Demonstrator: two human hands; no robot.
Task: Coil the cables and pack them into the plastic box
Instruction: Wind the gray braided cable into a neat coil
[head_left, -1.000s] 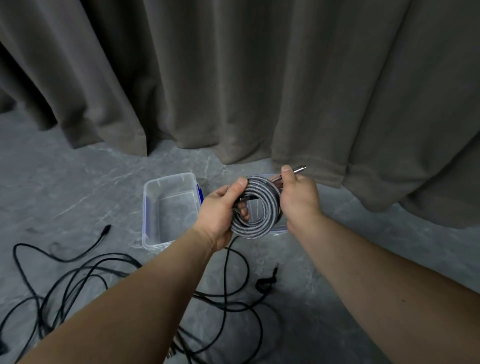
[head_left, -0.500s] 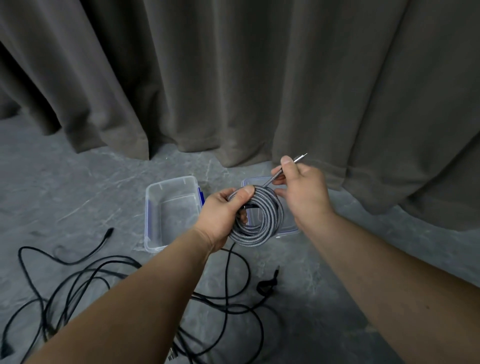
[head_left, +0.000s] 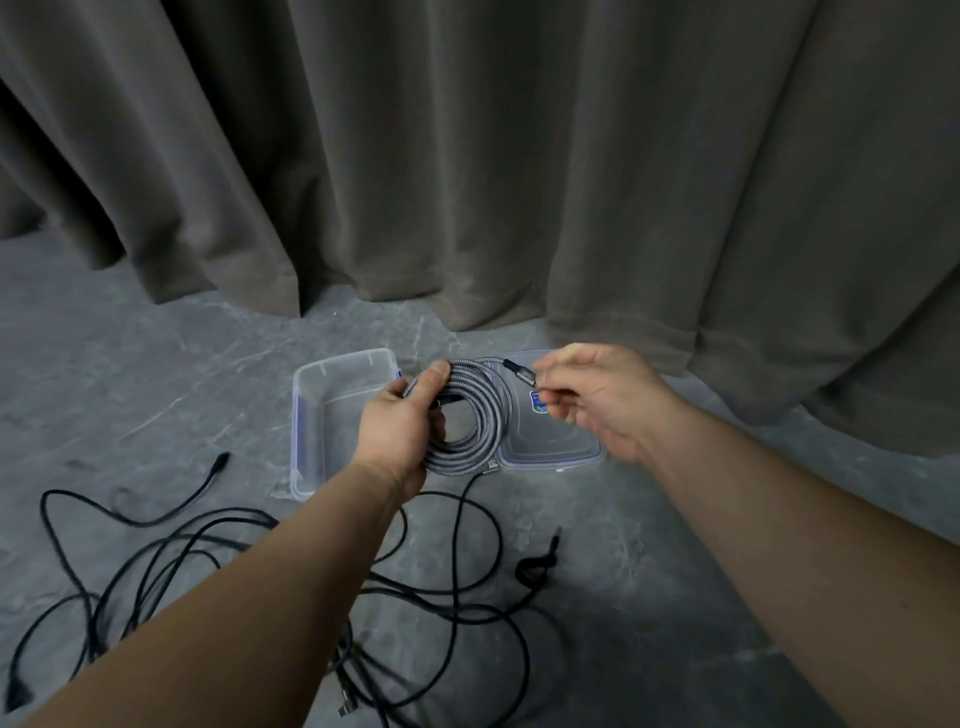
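Our left hand (head_left: 400, 431) grips the coil (head_left: 470, 415); our right hand (head_left: 597, 400) pinches its plug (head_left: 522, 373). The lid (head_left: 550, 441) sticker's writing is unreadable.

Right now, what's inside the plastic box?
The plastic box looks empty where it shows: clear floor, no cable. The left hand, gripping the grey coil, covers its right part, so that corner cannot be checked.
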